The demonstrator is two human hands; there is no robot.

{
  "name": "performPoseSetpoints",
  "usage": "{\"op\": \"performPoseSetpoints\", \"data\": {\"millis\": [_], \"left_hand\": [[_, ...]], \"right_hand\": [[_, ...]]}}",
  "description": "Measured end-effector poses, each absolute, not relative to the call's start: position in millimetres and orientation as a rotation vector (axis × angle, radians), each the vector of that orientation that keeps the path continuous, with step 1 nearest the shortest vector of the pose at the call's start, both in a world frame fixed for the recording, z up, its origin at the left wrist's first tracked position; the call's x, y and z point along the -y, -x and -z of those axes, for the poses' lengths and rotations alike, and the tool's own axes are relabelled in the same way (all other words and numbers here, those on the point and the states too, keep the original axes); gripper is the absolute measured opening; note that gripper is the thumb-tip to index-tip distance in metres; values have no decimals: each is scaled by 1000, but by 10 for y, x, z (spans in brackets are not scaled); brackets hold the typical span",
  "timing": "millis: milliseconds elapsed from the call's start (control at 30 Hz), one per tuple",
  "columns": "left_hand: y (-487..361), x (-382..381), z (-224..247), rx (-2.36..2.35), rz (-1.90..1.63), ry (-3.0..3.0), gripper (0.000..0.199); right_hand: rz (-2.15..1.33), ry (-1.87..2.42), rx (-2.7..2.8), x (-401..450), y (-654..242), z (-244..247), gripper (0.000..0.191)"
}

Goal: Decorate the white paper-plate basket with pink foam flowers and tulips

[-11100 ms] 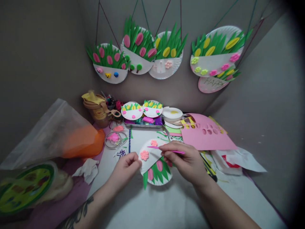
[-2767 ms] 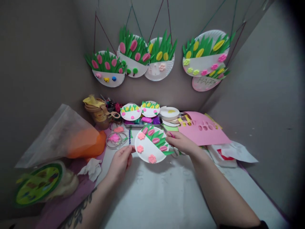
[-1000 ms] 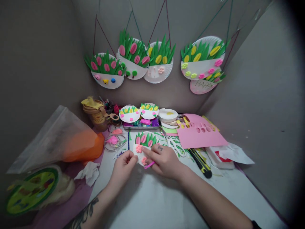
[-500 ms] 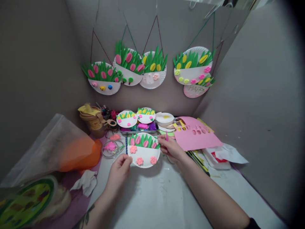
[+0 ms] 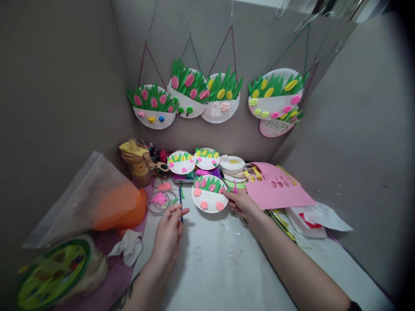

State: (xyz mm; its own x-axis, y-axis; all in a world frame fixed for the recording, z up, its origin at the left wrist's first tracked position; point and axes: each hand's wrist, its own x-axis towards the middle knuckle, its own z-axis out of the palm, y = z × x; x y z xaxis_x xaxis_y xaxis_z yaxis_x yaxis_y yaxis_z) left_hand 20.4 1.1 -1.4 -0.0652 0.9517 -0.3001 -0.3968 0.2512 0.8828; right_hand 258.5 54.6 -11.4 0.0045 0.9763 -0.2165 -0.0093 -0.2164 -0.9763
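A small white paper plate [image 5: 207,200] with green paper grass, pink paper tulips and salmon-pink flower pieces is tilted up over the table. My right hand [image 5: 242,204] pinches its right edge between thumb and fingers. A thin pink stick [image 5: 235,186] shows just above that hand; whether the hand touches it I cannot tell. To the left of the plate, apart from it, my left hand [image 5: 170,224] has its fingers loosely spread with nothing visible in them. A dark blue twisted strip [image 5: 180,196] shows right behind the left fingertips.
Two similar decorated plates [image 5: 181,162] lean at the back, beside a stack of bowls [image 5: 232,164]. Pink cut-out paper [image 5: 279,185] lies right. At left are a lidded cup [image 5: 136,162], a plastic bag of orange material [image 5: 119,203] and a round tub [image 5: 55,272]. Several decorated plates [image 5: 155,119] hang above.
My left hand has let go of the plate's left edge and its fingers have opened. The plate, in my right hand, has moved away from me. The view has shifted slightly left.
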Motion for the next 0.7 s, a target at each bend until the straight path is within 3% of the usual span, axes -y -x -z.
{"op": "performPoseSetpoints", "data": {"millis": [200,367,500,700], "left_hand": [[-200,-39,32,-1023,-1165,-410,20],[-225,-43,-9,-1028,-1122,-327,13],[-253,-30,-4,-1014,-1070,-282,12],[-309,37,-16,-1001,-956,-264,13]], "right_hand": [[-1133,1570,1236,-869,-2616,230,38],[-671,1729,1318,-909,-2659,231,26],[-323,1751,1451,-1117,-2764,35,27],[-163,1766,1746,-1750,-2772,-94,40]]}}
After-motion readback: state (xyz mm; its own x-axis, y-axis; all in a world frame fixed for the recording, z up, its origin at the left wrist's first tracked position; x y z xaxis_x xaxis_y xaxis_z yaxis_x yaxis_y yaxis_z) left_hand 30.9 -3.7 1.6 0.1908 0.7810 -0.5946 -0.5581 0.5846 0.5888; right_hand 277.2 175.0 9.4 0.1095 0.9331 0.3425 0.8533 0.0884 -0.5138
